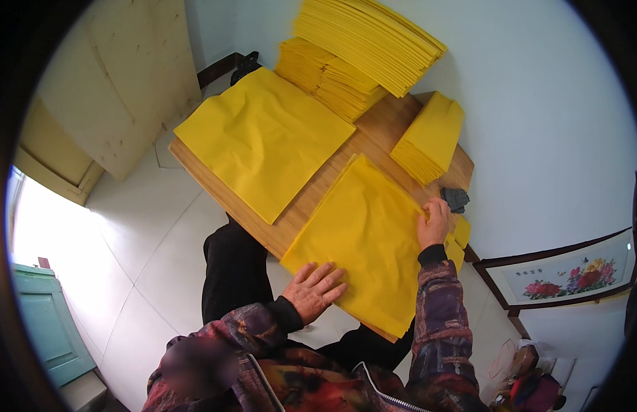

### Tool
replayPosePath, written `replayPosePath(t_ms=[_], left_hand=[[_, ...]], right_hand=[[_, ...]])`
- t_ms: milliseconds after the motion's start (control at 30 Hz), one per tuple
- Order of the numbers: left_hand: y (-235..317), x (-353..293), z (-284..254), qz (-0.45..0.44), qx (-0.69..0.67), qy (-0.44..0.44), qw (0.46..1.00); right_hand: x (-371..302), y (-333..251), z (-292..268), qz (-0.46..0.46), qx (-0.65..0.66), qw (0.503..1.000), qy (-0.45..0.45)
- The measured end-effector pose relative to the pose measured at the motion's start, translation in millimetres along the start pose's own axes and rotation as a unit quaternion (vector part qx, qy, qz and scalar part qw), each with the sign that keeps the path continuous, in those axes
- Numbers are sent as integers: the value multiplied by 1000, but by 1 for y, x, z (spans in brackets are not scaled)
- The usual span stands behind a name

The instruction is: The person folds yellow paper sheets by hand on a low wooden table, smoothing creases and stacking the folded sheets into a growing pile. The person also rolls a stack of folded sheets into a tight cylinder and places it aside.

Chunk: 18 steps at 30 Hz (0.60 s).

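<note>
A stack of yellow cloth-like sheets lies at the near right of the wooden table, its top sheet slightly wrinkled. My left hand rests flat on the near left edge of this stack, fingers stretched out. At the stack's right edge, my right hand has its fingers bent and pinched on the yellow sheet's rim; how many layers it holds is hidden. Just beyond the right hand sits a crumpled dark grey cloth. Another flat yellow pile covers the table's left side.
The wooden table stands against a pale wall. Tall bundles of folded yellow sheets are heaped at its far side, with another bundle at the right. A framed flower picture leans at the right. Wooden boards stand at the left.
</note>
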<state>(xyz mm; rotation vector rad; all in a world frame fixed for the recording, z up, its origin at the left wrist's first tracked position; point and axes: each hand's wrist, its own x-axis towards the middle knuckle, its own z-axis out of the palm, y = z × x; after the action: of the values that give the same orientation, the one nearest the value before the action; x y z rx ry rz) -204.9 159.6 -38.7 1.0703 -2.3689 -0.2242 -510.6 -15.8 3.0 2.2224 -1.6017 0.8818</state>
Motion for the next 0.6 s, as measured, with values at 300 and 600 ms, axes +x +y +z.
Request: replayPosePath(t_ms=[300,600], left_hand=[[-1,-1,1,0,-11,1,1000],[-1,-1,2,1,-8,8,1000]], right_hand=[[-12,2,-5,-5,-13,998,-63],[2,13,3,108,5,986,-124]])
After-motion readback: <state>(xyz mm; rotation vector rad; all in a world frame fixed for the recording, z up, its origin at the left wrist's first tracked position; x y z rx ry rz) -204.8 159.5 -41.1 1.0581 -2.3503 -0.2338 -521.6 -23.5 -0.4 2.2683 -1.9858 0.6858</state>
